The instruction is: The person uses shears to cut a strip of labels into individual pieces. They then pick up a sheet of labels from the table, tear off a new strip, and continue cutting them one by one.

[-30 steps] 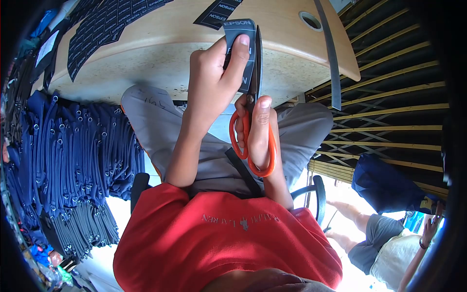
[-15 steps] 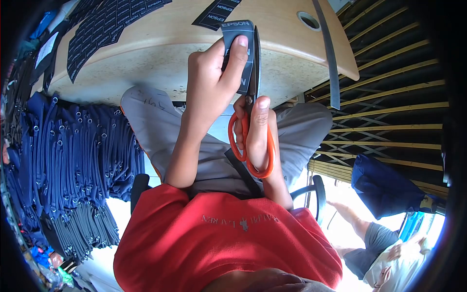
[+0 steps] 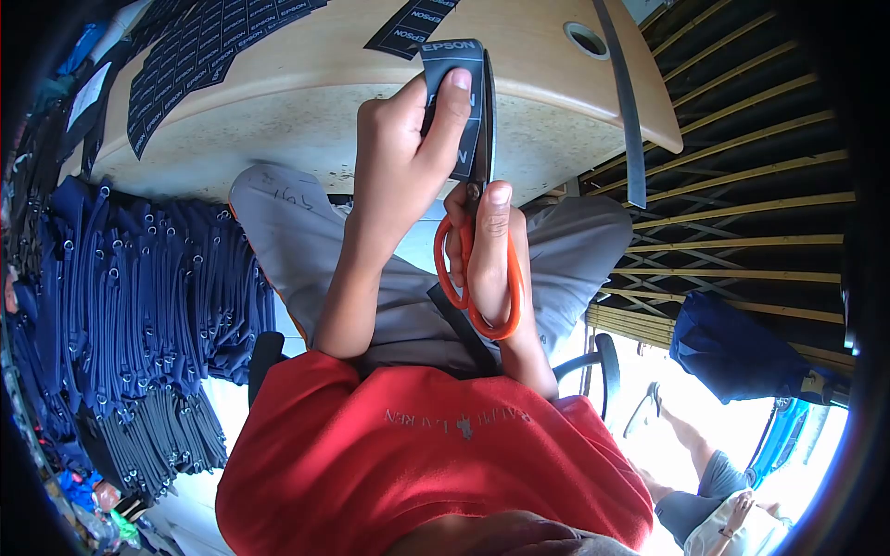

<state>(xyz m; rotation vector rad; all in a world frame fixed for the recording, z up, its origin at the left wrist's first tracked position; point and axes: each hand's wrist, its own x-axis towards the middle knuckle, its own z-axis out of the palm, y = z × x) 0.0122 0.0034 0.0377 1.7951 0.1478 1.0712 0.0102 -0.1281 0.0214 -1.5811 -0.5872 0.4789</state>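
My left hand (image 3: 408, 148) pinches a short dark strip of labels (image 3: 451, 60) printed EPSON in pale letters, thumb flat on its face. Orange-handled scissors (image 3: 512, 301) are in my right hand (image 3: 491, 250), with the thumb and fingers at the handle loops. Their dark blades (image 3: 488, 130) point up toward the table and run along the strip's right edge, close together. Both hands are in front of the table edge, above my lap.
On the wooden table (image 3: 519, 46) lie more EPSON label sheets (image 3: 199, 60) and a piece of label strip (image 3: 408, 28). A long dark band (image 3: 630, 120) hangs over the edge. Navy straps with metal rings (image 3: 148, 287) hang at left. A folding gate (image 3: 742, 185) and another person (image 3: 714, 491) are at right.
My hands, the label strip and the scissors stay almost in place. At the lower right, the other person has shifted downward, and a sandalled foot now shows.
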